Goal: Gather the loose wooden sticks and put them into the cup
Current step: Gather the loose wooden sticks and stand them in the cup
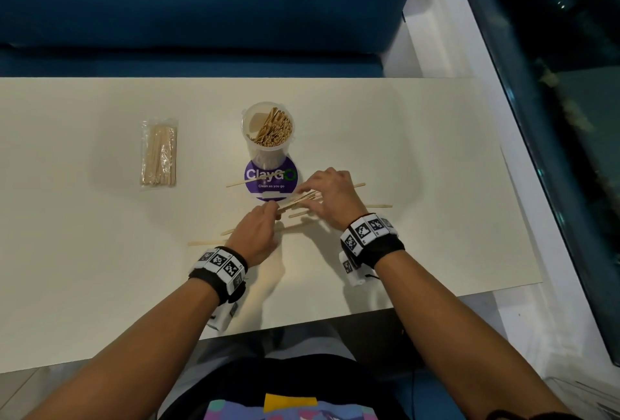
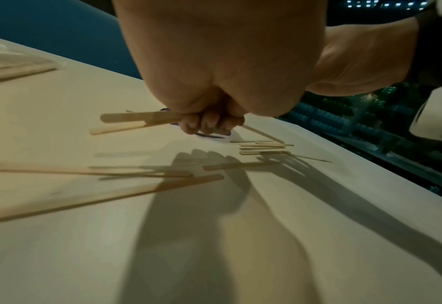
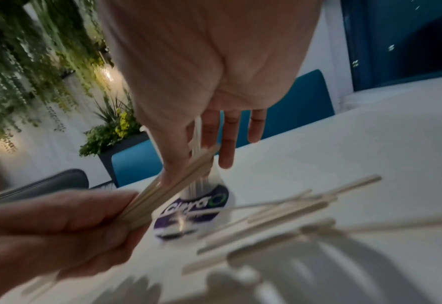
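Note:
A clear plastic cup, part full of wooden sticks, stands upright at the table's middle. Just in front of it my left hand grips one end of a bundle of sticks; its curled fingers wrap the bundle. My right hand pinches the bundle's other end between thumb and forefinger, its other fingers straight. Loose sticks lie flat around both hands: one at the left, one at the right, one across the sticker, more beneath the hands.
A round purple ClayGo sticker lies on the cream table before the cup. A sealed packet of sticks rests at the left. A blue bench runs behind the table, and a window ledge borders the right edge.

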`<state>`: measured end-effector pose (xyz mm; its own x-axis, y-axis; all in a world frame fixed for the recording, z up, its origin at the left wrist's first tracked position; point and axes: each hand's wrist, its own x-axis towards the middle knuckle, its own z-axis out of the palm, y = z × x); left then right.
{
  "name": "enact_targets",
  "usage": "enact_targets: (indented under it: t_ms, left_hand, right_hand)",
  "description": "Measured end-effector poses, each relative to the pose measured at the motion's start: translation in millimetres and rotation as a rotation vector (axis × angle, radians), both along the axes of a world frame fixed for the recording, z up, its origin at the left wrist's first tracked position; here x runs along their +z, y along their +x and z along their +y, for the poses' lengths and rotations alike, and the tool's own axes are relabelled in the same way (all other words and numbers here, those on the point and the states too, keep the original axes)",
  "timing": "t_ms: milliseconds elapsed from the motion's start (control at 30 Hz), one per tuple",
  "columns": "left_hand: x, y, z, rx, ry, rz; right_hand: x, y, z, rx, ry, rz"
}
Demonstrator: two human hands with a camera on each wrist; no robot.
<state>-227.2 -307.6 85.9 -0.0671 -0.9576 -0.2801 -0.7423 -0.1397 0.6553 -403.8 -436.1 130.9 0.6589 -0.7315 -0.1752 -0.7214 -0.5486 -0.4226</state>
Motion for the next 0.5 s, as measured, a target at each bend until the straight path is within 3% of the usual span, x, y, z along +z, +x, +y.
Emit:
enact_targets:
  t_ms: [167,500]
  left_hand:
    - [3,5,4,0.067,0.034,0.051]
    - [5,4,3,0.126,-0.029,-0.016]
  right_hand:
    - [9,-15,-14,-0.089,0.183,-0.115]
    - [10,-5,1,-0.274,0.303,-0.256]
